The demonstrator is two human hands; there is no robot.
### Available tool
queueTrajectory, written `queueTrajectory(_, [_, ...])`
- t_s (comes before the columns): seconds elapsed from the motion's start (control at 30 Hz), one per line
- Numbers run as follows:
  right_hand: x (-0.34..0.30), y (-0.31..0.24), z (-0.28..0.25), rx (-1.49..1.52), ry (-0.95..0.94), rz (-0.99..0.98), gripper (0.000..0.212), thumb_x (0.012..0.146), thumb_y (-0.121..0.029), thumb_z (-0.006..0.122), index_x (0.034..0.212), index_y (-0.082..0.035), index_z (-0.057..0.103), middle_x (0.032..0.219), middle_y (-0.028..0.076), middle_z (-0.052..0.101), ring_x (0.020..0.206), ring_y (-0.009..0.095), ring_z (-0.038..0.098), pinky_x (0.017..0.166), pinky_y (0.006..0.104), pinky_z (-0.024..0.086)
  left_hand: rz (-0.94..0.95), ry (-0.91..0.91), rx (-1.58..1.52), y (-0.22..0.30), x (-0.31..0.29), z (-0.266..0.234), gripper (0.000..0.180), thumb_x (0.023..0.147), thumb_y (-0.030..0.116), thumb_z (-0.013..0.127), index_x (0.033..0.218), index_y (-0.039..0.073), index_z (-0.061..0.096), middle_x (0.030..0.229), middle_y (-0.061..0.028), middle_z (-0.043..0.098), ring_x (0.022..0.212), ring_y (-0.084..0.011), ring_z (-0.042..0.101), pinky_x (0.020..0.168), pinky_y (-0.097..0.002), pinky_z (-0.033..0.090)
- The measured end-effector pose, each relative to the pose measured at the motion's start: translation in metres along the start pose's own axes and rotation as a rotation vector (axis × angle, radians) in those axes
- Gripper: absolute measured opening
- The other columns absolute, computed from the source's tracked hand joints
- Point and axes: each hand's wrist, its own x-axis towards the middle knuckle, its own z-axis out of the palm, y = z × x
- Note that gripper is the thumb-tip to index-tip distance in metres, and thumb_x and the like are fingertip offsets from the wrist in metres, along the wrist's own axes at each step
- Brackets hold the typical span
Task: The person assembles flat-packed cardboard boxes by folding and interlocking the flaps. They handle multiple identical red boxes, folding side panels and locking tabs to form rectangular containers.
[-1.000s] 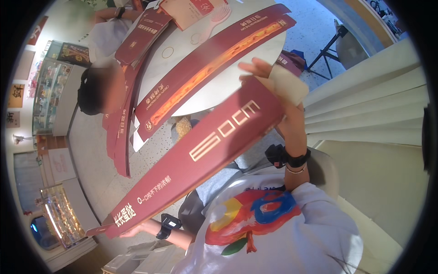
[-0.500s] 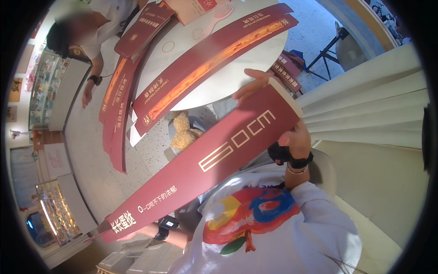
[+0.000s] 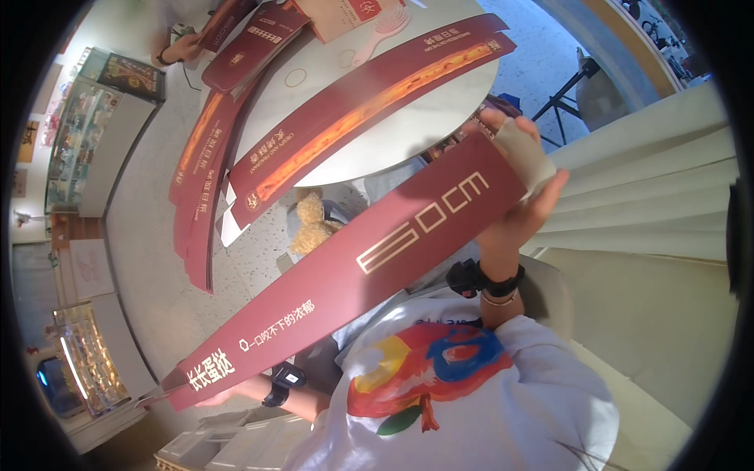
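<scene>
A long maroon cardboard box (image 3: 338, 290) lies slantwise across my front, its left end low and its right end high. My left hand (image 3: 236, 390) holds the lower left end from underneath; most of its fingers are hidden behind the cardboard. At the upper right end my right hand (image 3: 510, 224) wraps round the box, fingertips showing above a pale end flap (image 3: 525, 157) and the thumb sticking out beside it. The flap is bent over at that end. Beyond, another long maroon box (image 3: 361, 110) with a food picture lies on the round white table (image 3: 424, 140).
A stack of flat maroon cartons (image 3: 206, 188) hangs over the table's left edge. A pink hairbrush (image 3: 385, 27) and a hair tie (image 3: 295, 78) lie on the tabletop. A teddy bear (image 3: 314, 224) is below the table. Another person's hand (image 3: 182, 49) handles a carton at far left.
My right hand has shifted to the end of the box, its fingers now over the pale flap, which has bent. The other person's hand has moved up to a carton.
</scene>
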Motion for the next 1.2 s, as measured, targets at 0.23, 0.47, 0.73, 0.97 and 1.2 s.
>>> queueTrajectory(0.23, [0.003, 0.004, -0.012, -0.289, 0.135, -0.109, 0.067, 0.100, -0.053, 0.037, 0.136, 0.003, 0.044, 0.128, 0.021, 0.056, 0.117, 0.028, 0.057, 0.097, 0.0393, 0.049, -0.007, 0.049, -0.035, -0.015, 0.000, -0.012, 0.063, 0.094, 0.059, 0.038, 0.143, 0.019, 0.042, 0.143, -0.0068, 0.047, 0.126, -0.0293, 0.051, 0.106, -0.0546, 0.040])
queueTrajectory(0.47, [0.004, -0.032, -0.019, -0.800, 0.018, -0.043, 0.044, 0.096, -0.016, 0.055, 0.134, 0.005, 0.049, 0.120, 0.021, 0.064, 0.108, 0.026, 0.064, 0.091, 0.0350, 0.052, 0.057, 0.000, 0.087, -0.018, 0.005, -0.032, 0.065, 0.094, 0.059, 0.036, 0.141, 0.015, 0.044, 0.137, -0.0093, 0.051, 0.122, -0.0297, 0.055, 0.103, -0.0546, 0.043])
queueTrajectory(0.73, [0.003, -0.041, -0.030, -1.222, -0.189, -0.126, 0.027, 0.091, -0.002, 0.057, 0.117, 0.002, 0.066, 0.120, 0.013, 0.067, 0.105, 0.019, 0.066, 0.089, 0.0299, 0.051, 0.032, -0.015, 0.003, -0.026, 0.025, -0.049, 0.064, 0.096, 0.055, 0.035, 0.142, 0.012, 0.042, 0.138, -0.0111, 0.050, 0.122, -0.0303, 0.054, 0.103, -0.0533, 0.043])
queueTrajectory(0.97, [0.002, -0.039, -0.024, -1.366, -0.341, -0.093, 0.031, 0.095, -0.008, 0.053, 0.123, 0.002, 0.062, 0.134, 0.015, 0.058, 0.116, 0.024, 0.061, 0.098, 0.0335, 0.046, 0.038, -0.017, 0.003, -0.027, 0.015, -0.030, 0.063, 0.097, 0.053, 0.035, 0.144, 0.011, 0.039, 0.141, -0.0114, 0.047, 0.126, -0.0302, 0.051, 0.105, -0.0512, 0.043])
queueTrajectory(1.2, [0.001, -0.039, -0.029, -1.072, -0.217, 0.014, 0.042, 0.102, -0.022, 0.039, 0.126, 0.007, 0.059, 0.128, 0.017, 0.061, 0.117, 0.023, 0.059, 0.098, 0.0300, 0.044, 0.015, -0.030, -0.019, -0.026, 0.004, -0.021, 0.063, 0.098, 0.051, 0.035, 0.146, 0.010, 0.036, 0.144, -0.0117, 0.044, 0.129, -0.0301, 0.048, 0.106, -0.0491, 0.042])
